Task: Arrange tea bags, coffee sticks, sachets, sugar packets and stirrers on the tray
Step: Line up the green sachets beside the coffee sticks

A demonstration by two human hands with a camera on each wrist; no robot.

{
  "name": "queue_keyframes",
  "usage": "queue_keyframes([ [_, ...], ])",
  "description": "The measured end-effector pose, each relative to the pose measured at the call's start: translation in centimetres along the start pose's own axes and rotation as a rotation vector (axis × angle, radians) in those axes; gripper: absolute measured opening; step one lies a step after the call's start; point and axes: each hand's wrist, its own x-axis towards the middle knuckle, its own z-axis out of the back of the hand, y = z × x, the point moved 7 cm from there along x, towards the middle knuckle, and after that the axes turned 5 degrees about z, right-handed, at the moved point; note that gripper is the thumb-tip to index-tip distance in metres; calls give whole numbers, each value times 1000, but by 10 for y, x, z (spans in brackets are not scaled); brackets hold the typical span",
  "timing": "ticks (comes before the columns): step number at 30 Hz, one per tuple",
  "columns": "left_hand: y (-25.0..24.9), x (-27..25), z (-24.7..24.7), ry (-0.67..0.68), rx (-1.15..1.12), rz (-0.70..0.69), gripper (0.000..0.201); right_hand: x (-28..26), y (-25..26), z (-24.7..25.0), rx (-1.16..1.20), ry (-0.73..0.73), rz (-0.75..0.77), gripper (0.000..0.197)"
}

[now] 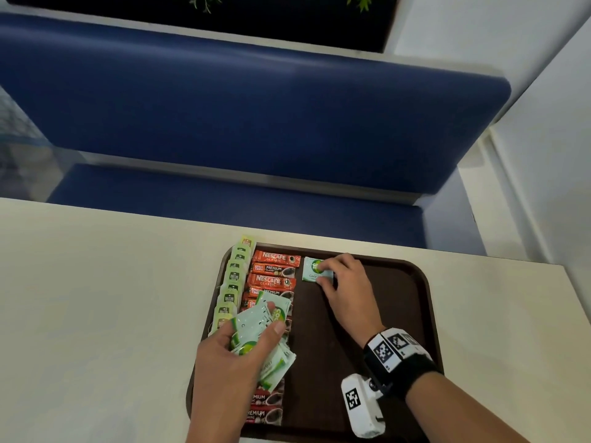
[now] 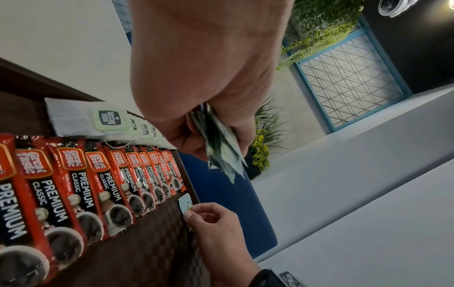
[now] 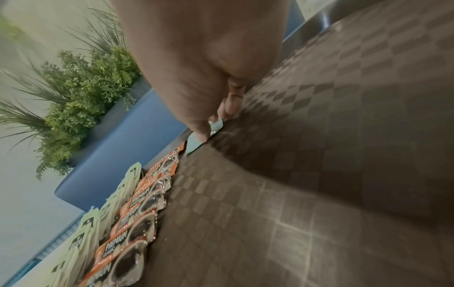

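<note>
There's a brown tray [image 1: 428,302] sitting on a cream table [image 1: 96,282], right in front of a blue booth seat [image 1: 243,110]. Down the tray's left edge runs a column of pale green tea bags [image 1: 231,282], overlapping one another, and just beside them a column of red coffee sticks [image 1: 274,270] — Nescafe Classic and Great Taste Premium, laid crosswise and stacked like shingles.

The person's left hand [image 1: 228,362] hovers over the near part of the coffee column with fingers and thumb curled around a messy bunch of light green sachets [image 1: 259,330], fanned out in all directions. From the left wrist view you can see the bunch sticking out below the fingers, clear of the tray.

The right hand [image 1: 347,282] is out at the far end of the tray, just right of the top coffee sticks. Its thumb and fingertips pinch a single pale blue-green sachet [image 1: 315,269] with a green round logo. It lies flat on the tray surface, near the far rim, a small gap away from the coffee column. The right wrist view shows the thumb pressing down on its edge — the rest of the tray to the right is bare checkered brown.

A black wrist strap with square black-and-white markers [image 1: 395,346] sits on the right forearm. Some green plants [image 2: 319,29] show behind the booth.
</note>
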Motion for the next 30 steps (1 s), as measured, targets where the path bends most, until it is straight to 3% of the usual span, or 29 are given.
queue_keyframes([
  [13,-1,2,-1,-19,11,9,34,3,1,-1,-47,26,44,21],
  [25,-4,8,-4,-14,-4,2,41,4,8,1,-93,36,65,23],
  [30,-7,10,-8,19,-35,7,37,-8,16,23,88,-57,-16,29],
])
